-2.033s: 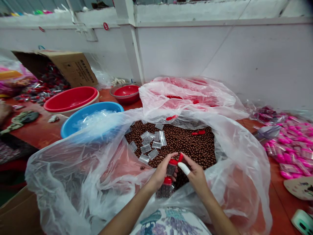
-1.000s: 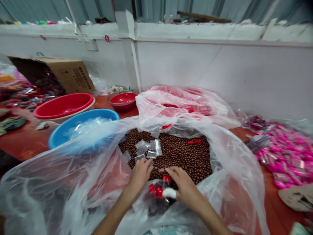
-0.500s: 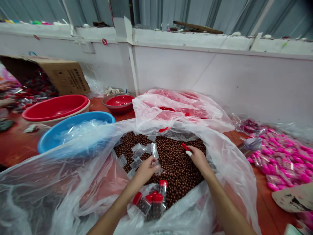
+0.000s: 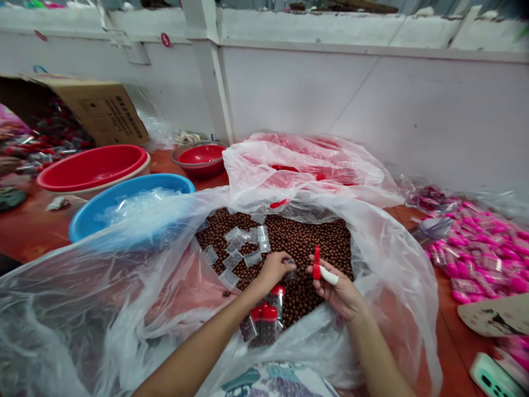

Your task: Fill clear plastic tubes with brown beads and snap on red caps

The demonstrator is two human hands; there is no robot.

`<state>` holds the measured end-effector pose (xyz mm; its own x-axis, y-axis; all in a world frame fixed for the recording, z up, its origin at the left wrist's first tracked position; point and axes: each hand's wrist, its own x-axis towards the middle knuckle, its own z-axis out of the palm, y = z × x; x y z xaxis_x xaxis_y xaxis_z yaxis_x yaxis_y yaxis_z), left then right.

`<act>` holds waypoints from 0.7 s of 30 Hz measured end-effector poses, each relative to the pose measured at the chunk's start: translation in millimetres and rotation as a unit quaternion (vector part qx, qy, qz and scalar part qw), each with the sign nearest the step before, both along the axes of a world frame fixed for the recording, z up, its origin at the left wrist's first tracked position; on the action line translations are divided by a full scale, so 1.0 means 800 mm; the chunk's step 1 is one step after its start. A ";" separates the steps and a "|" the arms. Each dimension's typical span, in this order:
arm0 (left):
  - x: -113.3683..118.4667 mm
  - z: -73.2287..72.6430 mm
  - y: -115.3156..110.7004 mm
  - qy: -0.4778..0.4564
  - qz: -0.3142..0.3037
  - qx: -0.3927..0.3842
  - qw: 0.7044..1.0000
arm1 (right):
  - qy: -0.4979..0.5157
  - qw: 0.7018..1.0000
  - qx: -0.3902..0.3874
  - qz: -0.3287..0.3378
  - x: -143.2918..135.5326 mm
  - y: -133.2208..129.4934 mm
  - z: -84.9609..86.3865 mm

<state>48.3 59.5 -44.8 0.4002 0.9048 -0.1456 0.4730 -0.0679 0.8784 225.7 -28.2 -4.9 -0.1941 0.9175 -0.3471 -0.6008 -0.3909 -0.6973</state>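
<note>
My left hand [image 4: 275, 270] pinches a small clear plastic container [image 4: 291, 268] just above a mass of round brown balls [image 4: 297, 237]. Beside it, my right hand [image 4: 341, 295] is turned palm up, with a red cap [image 4: 317, 264] held at the fingertips. One finger of that hand wears a white covering [image 4: 329, 275]. Several clear containers [image 4: 233, 259] lie loose on the balls, left of my hands. Below my left wrist, filled containers with red lids [image 4: 268, 320] stand and lean together. A translucent plastic sheet [image 4: 384, 259] surrounds the balls.
A blue basin [image 4: 78, 220] of clear plastic pieces stands left, near a red basin [image 4: 95, 165] and a cardboard box [image 4: 103, 113]. Pink-capped packs [image 4: 487, 248] are heaped right, with a phone [image 4: 494, 375] below. Plastic covers red items [image 4: 306, 151] behind.
My left hand has moved right with a clear container, towards my right hand. My right hand has lowered slightly and turned palm up, the red cap now upright. The view has tilted down.
</note>
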 end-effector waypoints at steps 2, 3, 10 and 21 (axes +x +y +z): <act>0.006 -0.001 -0.002 -0.010 0.003 -0.006 1.000 | 0.024 0.999 0.001 -0.028 0.000 -0.007 -0.002; 0.008 -0.002 -0.003 -0.015 0.005 -0.008 1.000 | 0.034 0.999 0.003 -0.043 0.001 -0.010 -0.002; -0.003 0.012 0.000 -0.044 -0.030 -0.016 0.998 | 0.050 0.995 -0.003 -0.086 0.007 -0.023 -0.005; 0.002 0.011 -0.010 -0.022 0.005 -0.149 0.989 | 0.028 0.991 -0.005 -0.129 0.008 -0.031 -0.011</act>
